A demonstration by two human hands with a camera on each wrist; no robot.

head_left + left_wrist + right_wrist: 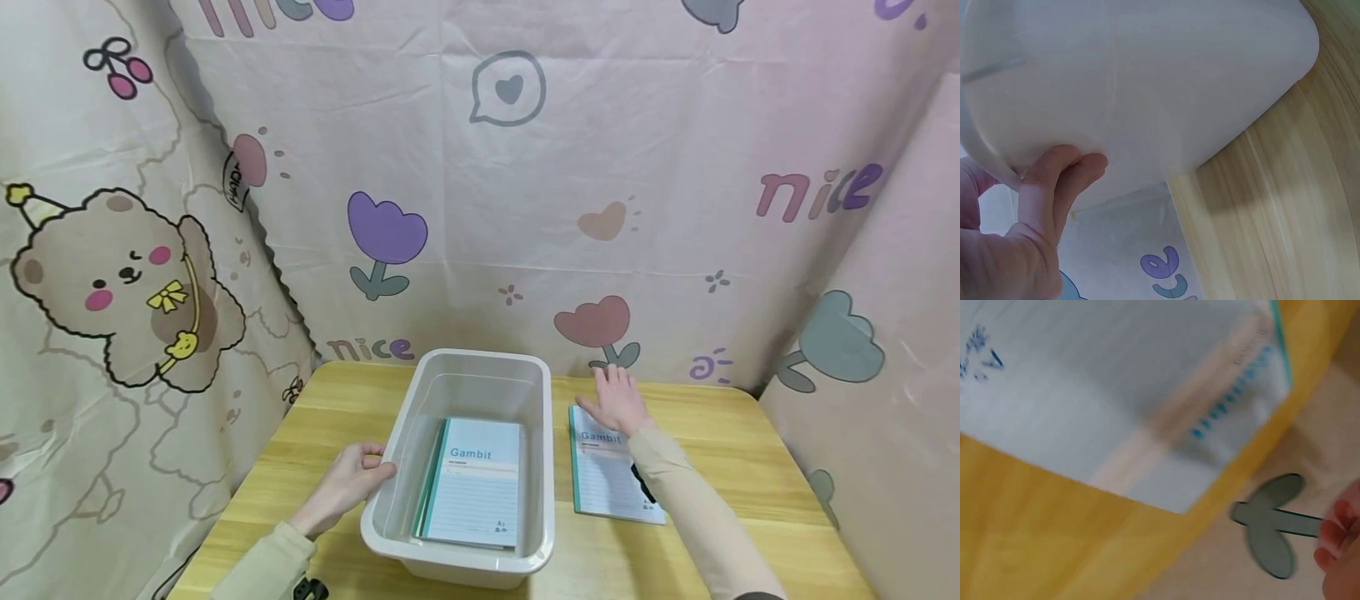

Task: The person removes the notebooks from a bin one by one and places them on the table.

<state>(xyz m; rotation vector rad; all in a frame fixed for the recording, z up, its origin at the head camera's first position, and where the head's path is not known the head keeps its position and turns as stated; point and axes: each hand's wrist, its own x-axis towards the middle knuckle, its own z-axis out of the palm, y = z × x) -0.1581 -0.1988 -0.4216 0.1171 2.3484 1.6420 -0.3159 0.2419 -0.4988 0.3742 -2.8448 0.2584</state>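
Observation:
A light grey plastic bin [487, 393] stands on the table. In it lies a stack of pale blue notebooks [476, 504] with green spines, the top one marked "Gambit". My left hand [345, 485] pinches the bin's left rim between thumb and fingers; the left wrist view shows those fingers [1039, 187] against the outer wall. A similar notebook [609, 483] lies flat to the right of the bin. Above its far end is my right hand [618, 402], fingers spread and holding nothing. In the right wrist view that hand [1342, 547] shows only partly, apart from the blurred notebook [1104, 387].
The wooden table [720, 467] reaches back to a printed cloth [465, 208] with flowers and words. More cloth hangs at the left, with a bear [123, 292], and at the right [900, 433].

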